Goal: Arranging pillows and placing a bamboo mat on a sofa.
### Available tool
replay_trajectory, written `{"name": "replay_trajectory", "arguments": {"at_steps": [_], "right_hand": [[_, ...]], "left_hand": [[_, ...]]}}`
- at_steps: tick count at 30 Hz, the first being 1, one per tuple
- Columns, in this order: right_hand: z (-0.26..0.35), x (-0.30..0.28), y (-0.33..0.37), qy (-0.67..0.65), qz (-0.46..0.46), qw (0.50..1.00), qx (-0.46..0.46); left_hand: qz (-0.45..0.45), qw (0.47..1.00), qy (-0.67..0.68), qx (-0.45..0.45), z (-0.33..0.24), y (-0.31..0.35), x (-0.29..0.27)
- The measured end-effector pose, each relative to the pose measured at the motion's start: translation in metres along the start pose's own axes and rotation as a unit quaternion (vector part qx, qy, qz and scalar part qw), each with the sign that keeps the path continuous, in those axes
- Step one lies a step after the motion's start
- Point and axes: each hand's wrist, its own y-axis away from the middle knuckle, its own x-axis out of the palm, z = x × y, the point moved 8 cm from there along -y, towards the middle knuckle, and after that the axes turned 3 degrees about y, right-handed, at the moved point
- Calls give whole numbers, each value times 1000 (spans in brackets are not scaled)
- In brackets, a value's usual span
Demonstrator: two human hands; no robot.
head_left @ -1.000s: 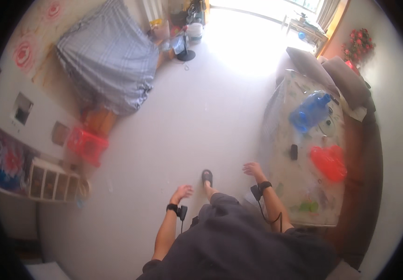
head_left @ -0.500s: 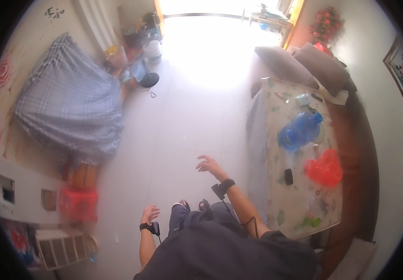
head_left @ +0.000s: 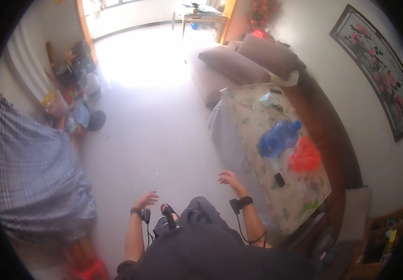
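Note:
My left hand (head_left: 146,199) hangs in the air over the pale floor, fingers apart and nothing in it. Likewise without anything in it, my right hand (head_left: 231,179) is held loosely open, fingers slightly bent, close to the cloth-draped side of the long table (head_left: 276,205). Both wrists wear black bands with small cabled boxes. On the tabletop beyond my right hand lie a big blue translucent water jug (head_left: 276,139), a crumpled red plastic bag (head_left: 305,156) and a small black object (head_left: 279,180).
Brown cushions (head_left: 239,65) are piled at the table's far end. A plaid cloth (head_left: 38,172) covers something bulky on the left, with a dark round base (head_left: 97,120) beyond it. Wooden shelving (head_left: 381,242) stands at the lower right. Ahead is a bright doorway.
My view has swung right, and the table is now nearer. My right hand has drawn back toward my body; the left has moved slightly forward. Both stay without anything in them.

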Motion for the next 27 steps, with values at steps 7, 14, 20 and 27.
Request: {"name": "replay_trajectory", "arguments": {"at_steps": [7, 14, 20, 27], "right_hand": [[6, 26, -37, -112, -75, 988, 81], [38, 50, -205, -110, 22, 990, 80], [152, 26, -370, -41, 18, 998, -41], [289, 12, -461, -51, 67, 989, -121]], "left_hand": [[35, 986, -157, 33, -206, -77, -18], [140, 980, -29, 140, -323, -135, 18], [70, 991, 48, 101, -364, -176, -39], [9, 981, 155, 113, -417, -222, -143]]}}
